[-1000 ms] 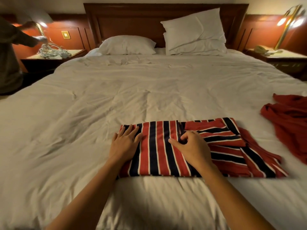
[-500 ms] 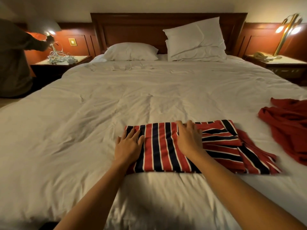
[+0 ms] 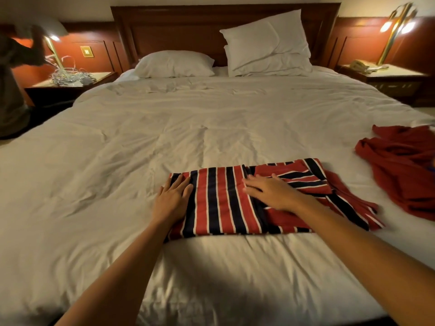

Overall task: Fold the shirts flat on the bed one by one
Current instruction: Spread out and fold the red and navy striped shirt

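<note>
A red, navy and white striped shirt [image 3: 223, 203] lies partly folded on the white bed [image 3: 164, 137], near its front edge. My left hand [image 3: 173, 198] rests flat on the shirt's left end, fingers straight. My right hand [image 3: 270, 192] lies flat on the shirt's middle, fingers spread and pointing left, beside the folded-over right part. A plain red shirt [image 3: 404, 170] sits crumpled at the bed's right side, apart from both hands.
Two white pillows [image 3: 266, 45] lean at the wooden headboard. Nightstands with lit lamps stand on both sides; the left one [image 3: 70, 83] holds a tangle of cords. Another person [image 3: 11, 78] stands at the far left by the lamp.
My right hand has slid from the shirt's top edge down and to the right, now flat with fingers pointing left. The left hand has stayed on the left end.
</note>
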Demonstrator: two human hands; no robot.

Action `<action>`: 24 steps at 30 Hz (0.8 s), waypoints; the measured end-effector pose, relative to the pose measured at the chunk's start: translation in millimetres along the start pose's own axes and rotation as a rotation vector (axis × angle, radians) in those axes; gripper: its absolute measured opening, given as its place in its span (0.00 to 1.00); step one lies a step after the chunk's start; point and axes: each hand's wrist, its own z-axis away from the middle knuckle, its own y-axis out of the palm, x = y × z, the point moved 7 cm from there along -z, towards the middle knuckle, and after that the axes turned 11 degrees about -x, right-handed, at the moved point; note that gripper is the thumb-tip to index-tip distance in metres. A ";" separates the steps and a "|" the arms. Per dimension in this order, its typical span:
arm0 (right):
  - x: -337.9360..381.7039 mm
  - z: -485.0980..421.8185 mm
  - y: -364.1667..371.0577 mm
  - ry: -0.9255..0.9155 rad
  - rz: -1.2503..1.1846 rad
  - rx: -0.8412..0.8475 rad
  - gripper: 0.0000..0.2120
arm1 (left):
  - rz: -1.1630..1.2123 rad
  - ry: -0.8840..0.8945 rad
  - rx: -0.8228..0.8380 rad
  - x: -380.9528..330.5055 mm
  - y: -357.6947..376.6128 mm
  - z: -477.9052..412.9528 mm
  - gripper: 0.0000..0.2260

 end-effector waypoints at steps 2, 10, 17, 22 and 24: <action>-43.3 13.2 -28.8 0.099 -0.094 -0.179 0.29 | -0.006 -0.003 0.005 -1.0 -0.5 0.2 0.24; -169.0 87.4 -48.4 0.897 -0.125 -0.320 0.45 | -0.005 -0.008 -0.012 -4.4 -2.1 0.6 0.24; -120.0 71.0 -54.8 0.739 -0.443 -0.407 0.24 | 0.259 -0.108 -0.053 -3.1 -19.9 1.1 0.25; -101.6 56.7 -106.6 0.729 -0.825 -0.391 0.21 | 0.878 -0.392 0.047 4.1 -45.7 2.3 0.28; -67.3 37.3 -132.2 0.629 -0.847 -0.403 0.22 | 1.045 -0.505 0.066 8.6 -53.8 -0.8 0.30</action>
